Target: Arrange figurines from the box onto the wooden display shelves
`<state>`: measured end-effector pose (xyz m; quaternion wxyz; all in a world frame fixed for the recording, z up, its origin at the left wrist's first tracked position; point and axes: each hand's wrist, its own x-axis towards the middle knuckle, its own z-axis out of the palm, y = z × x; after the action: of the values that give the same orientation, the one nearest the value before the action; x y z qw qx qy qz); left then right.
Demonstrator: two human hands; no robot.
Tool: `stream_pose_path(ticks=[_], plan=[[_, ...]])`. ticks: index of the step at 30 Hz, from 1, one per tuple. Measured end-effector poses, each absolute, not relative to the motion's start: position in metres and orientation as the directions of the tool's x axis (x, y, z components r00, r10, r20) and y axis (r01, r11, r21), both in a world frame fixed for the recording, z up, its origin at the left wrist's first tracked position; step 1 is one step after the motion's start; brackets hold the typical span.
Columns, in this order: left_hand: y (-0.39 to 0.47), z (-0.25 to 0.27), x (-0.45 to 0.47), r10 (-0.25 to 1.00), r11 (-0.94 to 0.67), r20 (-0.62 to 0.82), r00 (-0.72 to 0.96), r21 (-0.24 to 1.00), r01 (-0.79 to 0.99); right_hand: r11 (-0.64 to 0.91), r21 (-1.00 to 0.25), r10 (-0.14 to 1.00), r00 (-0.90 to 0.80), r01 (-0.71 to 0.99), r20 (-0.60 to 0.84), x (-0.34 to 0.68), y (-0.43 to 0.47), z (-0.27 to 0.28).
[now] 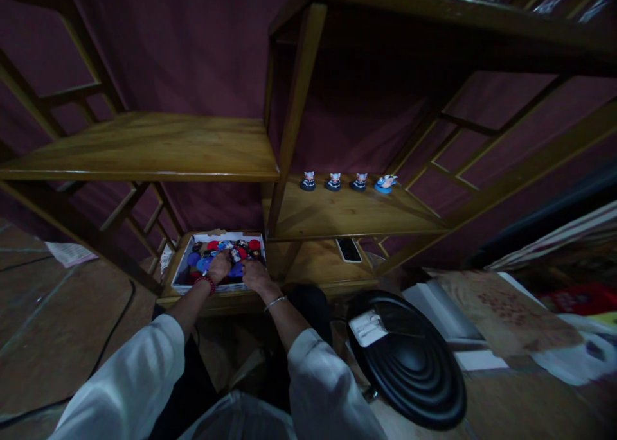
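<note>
Both my hands reach into a shallow white box (179,279) on the low shelf, filled with small red, blue, purple and black figurines. My left hand (219,268), with a red bead bracelet at the wrist, has its fingers curled at a small white-and-dark figurine (235,254) and seems to grip it. Close on the other side of that figurine is my right hand (255,275), wearing a silver bangle. Its fingers are bent together over the box's contents, and what they pinch is too small and dim to make out.
On the middle shelf (328,218) stand three similar figurines (333,182) and a blue-based one (385,184). A phone (349,250) lies on the lower shelf. A black round ridged object (414,363) with a white packet (367,327) is at right, beside cardboard (506,311). A cable (113,337) crosses the floor.
</note>
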<state>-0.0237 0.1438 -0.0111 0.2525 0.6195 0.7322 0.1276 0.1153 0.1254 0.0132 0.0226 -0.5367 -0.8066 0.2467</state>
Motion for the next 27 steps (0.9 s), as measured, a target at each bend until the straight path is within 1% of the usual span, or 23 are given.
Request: stream_pose_path(ticks=[11,22,27], plan=[[0.1387,-0.0136,-0.0251,0.970,0.244,-0.172,-0.174,0.636,0.732,0.274,-0.429,0.881,-0.403,0.861,-0.247,0.1151,0.1241,0.0160],[0.1414,-0.0167,-0.0237,0.965,0.260,-0.156,-0.213,0.698,0.668,0.254,-0.445,0.889,-0.389,0.859,-0.243,0.1156,0.1228,0.0167],[0.1401,-0.0131,-0.0212,0.966,0.256,-0.169,-0.195,0.718,0.647,0.249,-0.450,0.890,-0.386,0.858,-0.243,0.1156,0.1218,0.0189]])
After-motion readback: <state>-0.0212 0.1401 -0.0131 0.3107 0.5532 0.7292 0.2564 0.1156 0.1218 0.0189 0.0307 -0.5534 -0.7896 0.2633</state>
